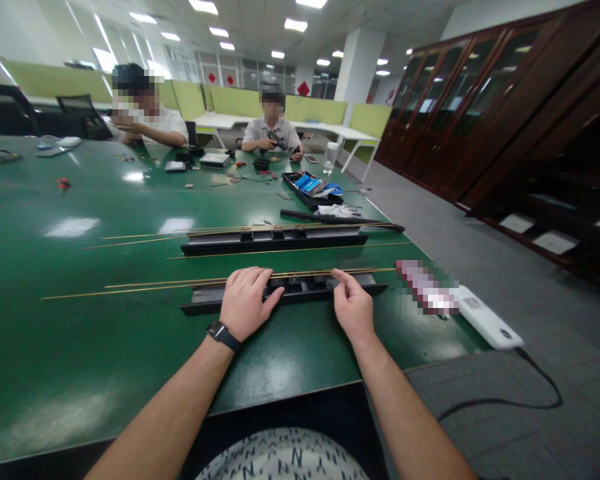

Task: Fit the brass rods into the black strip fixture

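Containers first. From my remote station I record a black open tray (298, 192) on the far right of the glossy green surface (105, 360), holding blue and pale articles too small to identify. Near it stands a clear cup (331, 159); its contents cannot be determined.

The items in hand: thin gold-coloured rods (305, 273) lie lengthwise along the near long black bar with a grey inner strip (305, 295), extending well past its left end. My left hand (247, 300) lies palm down across the bar's left part, fingers close together over the rods, thumb spread away. My right hand (353, 303) is at the bar's right part, index finger extended to the rods, remaining fingers curled; I cannot tell whether it pinches them. A dark watch (223, 335) sits on the left wrist.

Beyond, a single gold-coloured rod (280, 252) lies between the near bar and a similar far black bar (275, 245), which also carries rods. Behind that are a long black strip (300, 215) and white gloves (337, 211). Just beyond the rods' right end lies a red-edged object (425, 287), blurred, against a white oblong device (487, 319) with a black cable (505, 404). Two co-workers sit across the surface.
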Available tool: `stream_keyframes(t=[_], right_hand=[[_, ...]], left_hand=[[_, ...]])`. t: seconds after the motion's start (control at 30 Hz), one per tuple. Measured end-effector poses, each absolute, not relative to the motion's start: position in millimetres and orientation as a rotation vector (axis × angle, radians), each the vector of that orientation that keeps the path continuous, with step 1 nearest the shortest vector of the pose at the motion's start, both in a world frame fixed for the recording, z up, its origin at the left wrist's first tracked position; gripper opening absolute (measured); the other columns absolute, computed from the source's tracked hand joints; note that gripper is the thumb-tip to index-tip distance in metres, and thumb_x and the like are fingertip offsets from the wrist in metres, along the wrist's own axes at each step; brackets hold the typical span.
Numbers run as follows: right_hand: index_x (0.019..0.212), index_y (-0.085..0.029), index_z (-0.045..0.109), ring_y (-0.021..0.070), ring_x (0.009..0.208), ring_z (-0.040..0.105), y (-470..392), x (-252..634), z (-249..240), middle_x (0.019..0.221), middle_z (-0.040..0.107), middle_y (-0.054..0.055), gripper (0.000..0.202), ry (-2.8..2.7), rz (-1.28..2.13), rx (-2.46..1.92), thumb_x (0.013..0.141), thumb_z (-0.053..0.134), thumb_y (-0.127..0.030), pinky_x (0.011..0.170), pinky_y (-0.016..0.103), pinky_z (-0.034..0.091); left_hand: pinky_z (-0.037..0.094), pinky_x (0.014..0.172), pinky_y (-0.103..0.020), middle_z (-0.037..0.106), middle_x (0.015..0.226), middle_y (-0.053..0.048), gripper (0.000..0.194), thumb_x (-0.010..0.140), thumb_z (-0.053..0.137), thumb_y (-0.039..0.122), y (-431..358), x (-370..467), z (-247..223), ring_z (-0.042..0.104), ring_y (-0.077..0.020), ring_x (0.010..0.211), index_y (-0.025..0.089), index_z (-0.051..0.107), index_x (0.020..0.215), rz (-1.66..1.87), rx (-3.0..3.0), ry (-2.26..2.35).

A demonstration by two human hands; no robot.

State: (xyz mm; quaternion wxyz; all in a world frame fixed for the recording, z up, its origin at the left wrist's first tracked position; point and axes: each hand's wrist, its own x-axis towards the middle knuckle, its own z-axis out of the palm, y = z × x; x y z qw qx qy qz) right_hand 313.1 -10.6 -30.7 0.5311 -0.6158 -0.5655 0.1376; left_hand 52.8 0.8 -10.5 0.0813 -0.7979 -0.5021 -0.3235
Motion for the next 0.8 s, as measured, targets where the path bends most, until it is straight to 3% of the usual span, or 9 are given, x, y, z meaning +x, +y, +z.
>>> stream_keyframes(t=[0.8], right_hand=[[0.124, -0.020, 0.076, 0.0265, 0.113, 0.077, -8.6, 315.9, -34.1, 0.122, 0.080, 0.010, 0.037, -1.298, 0.344, -1.434, 0.094, 0.057, -0.032, 0.103, 0.041, 0.059]], left_hand=[[0.044, 0.108, -0.050, 0.075, 0.123, -0.012, 0.037, 0.102, 0.057, 0.049, 0.7, 52.3, -10.2, 0.067, -0.0315, 0.120, 0.022, 0.067, 0.125, -0.958, -2.382, -1.487]])
